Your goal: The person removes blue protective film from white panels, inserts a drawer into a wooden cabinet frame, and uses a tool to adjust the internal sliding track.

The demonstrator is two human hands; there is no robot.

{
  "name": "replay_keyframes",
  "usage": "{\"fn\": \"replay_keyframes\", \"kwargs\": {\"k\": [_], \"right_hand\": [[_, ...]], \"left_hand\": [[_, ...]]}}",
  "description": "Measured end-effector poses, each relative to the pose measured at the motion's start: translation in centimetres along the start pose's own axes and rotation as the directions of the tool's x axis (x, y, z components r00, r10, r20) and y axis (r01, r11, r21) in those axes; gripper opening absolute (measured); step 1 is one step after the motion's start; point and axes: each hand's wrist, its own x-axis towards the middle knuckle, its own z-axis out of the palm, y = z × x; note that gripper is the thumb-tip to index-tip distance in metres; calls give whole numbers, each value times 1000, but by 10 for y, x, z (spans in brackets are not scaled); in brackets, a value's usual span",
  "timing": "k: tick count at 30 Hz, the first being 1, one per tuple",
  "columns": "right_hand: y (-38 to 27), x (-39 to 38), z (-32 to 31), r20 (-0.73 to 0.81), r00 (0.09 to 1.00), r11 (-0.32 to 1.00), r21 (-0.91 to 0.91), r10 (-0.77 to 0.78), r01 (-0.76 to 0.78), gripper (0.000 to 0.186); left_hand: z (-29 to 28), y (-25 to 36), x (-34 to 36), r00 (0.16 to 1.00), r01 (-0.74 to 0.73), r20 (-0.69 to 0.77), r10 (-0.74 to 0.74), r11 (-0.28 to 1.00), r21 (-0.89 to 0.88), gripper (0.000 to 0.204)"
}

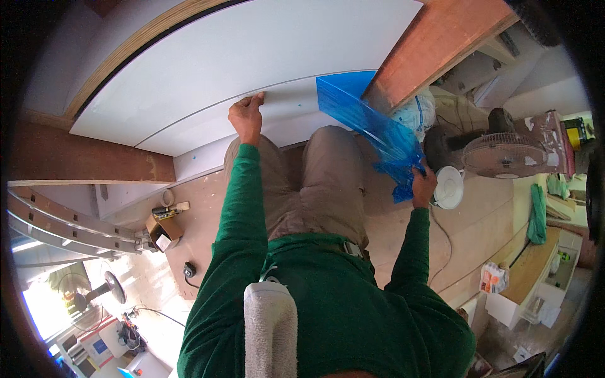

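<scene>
Bunched in my right hand (423, 186) is the loose end of a blue plastic film (368, 121), its fingers closed round it. The film stretches up and left to a white panel (252, 50), where its flat end still lies on the lower strip. My left hand (246, 118) rests against that panel by a thin dark seam, fingers curled and pressed together; whatever they pinch, if anything, is hidden. Small blue scraps dot the white surface between my hands. Both knees are just below the panel's near edge.
Brown boards (94, 154) flank the panel at both ends. To the right are a white round lid or bucket (449, 188), a standing fan (504, 154) and a wooden-topped cabinet (532, 261). A ladder (69, 220), a small cardboard box (165, 232) and another fan (104, 288) are on the left.
</scene>
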Motion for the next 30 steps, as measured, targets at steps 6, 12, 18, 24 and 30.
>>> {"fn": "replay_keyframes", "kwargs": {"k": [6,12,18,24,30], "right_hand": [[38,-19,-42,-103,988,976,197,113,-92,38],[41,-42,-76,-139,963,934,308,232,-181,33],[52,-77,-111,-178,924,897,356,340,-262,27],[43,-111,-135,-155,877,842,396,454,-366,16],[102,-161,-186,-298,856,878,369,423,-305,22]], "left_hand": [[3,-2,3,1000,-3,29,2,1000,26,33],[-2,-8,6,1000,-4,23,4,1000,14,34],[-3,3,4,993,36,107,-40,999,40,34],[-5,-3,6,995,43,95,-45,999,25,33],[8,7,-3,992,58,114,-58,998,3,31]]}}
